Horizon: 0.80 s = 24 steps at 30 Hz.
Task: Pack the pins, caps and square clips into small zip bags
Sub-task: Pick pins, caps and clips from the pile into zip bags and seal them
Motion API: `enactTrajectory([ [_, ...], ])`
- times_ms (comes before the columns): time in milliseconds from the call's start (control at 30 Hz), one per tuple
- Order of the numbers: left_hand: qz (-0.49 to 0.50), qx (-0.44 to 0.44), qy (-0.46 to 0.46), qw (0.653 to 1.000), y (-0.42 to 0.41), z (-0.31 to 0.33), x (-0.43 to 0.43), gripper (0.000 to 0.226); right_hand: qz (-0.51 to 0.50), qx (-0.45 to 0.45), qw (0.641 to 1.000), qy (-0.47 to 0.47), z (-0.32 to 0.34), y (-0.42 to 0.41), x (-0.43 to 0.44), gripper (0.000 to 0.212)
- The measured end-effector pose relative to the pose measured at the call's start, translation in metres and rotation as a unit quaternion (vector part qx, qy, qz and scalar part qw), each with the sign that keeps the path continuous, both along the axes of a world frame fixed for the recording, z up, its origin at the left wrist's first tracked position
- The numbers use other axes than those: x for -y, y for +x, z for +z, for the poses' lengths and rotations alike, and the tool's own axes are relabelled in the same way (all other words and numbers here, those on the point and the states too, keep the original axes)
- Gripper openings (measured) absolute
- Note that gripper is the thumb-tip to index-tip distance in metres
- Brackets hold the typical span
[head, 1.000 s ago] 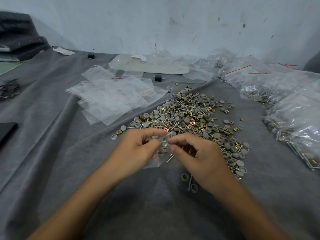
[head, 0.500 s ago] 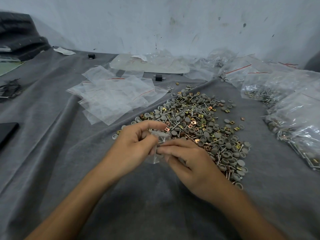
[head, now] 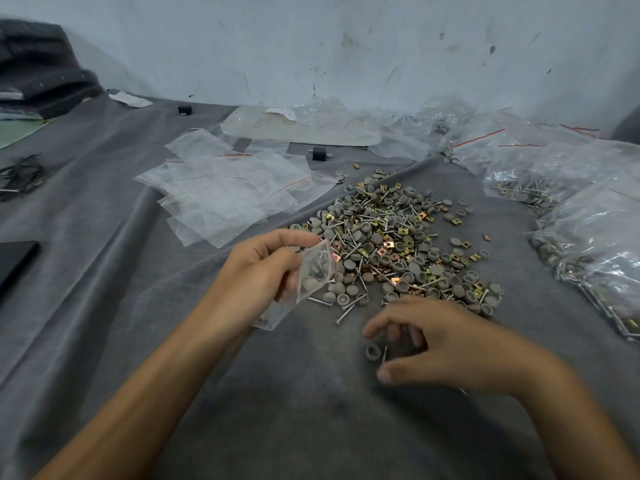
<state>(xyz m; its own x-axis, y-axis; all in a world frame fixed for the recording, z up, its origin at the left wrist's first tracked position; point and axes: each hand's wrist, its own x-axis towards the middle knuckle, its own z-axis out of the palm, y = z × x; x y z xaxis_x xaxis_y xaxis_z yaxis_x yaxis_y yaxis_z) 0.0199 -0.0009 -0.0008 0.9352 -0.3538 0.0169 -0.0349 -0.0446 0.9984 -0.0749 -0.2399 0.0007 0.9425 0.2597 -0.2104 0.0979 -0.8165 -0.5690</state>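
Two bare hands work apart over a grey cloth (head: 311, 420) spread on the table. The left hand (head: 258, 271) pinches a small zip bag (head: 313, 271) between thumb and curled fingers, holding it tilted just above the cloth at the near-left edge of the pile; a grey cap and a few pins show through the clear plastic. The right hand (head: 443, 344) hovers low, nearer the viewer and well clear of the bag, its fingers loosely bent and gripping nothing; a single loose cap (head: 373, 351) and a loose pin (head: 384, 355) lie on the cloth just beside its thumb, though whether a fingertip touches either cannot be told. The mixed pile (head: 398, 244) of pins, grey caps and brass-coloured square clips lies beyond both hands, at centre. To its left lies a loose stack of empty zip bags (head: 225, 195) with red seal lines; to its right, along the cloth's edge, are filled bags (head: 588, 223). A small black block (head: 319, 154) sits beyond the pile, and a scuffed pale wall (head: 311, 46) closes the back.
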Motion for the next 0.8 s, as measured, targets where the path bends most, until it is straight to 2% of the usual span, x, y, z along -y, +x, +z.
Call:
enactTrajectory([
  [100, 0.001, -0.003, -0.002, 1.0, 0.0, 0.001, 0.001, 0.037, 0.026, -0.017, 0.998, -0.059, -0.002, -0.002, -0.002, 0.052],
  [333, -0.004, -0.004, 0.005, 1.0, -0.002, 0.003, 0.002, 0.041, -0.005, 0.031, 0.999, -0.021, -0.007, 0.001, -0.009, 0.021],
  [633, -0.007, -0.005, 0.009, 1.0, -0.002, 0.002, 0.002, 0.041, -0.004, 0.055, 0.998, -0.038, -0.011, 0.001, -0.012, 0.016],
  [800, -0.007, 0.014, 0.043, 0.999, -0.002, 0.002, 0.0, 0.036, -0.029, 0.075, 0.997, -0.02, -0.011, 0.001, -0.01, 0.016],
])
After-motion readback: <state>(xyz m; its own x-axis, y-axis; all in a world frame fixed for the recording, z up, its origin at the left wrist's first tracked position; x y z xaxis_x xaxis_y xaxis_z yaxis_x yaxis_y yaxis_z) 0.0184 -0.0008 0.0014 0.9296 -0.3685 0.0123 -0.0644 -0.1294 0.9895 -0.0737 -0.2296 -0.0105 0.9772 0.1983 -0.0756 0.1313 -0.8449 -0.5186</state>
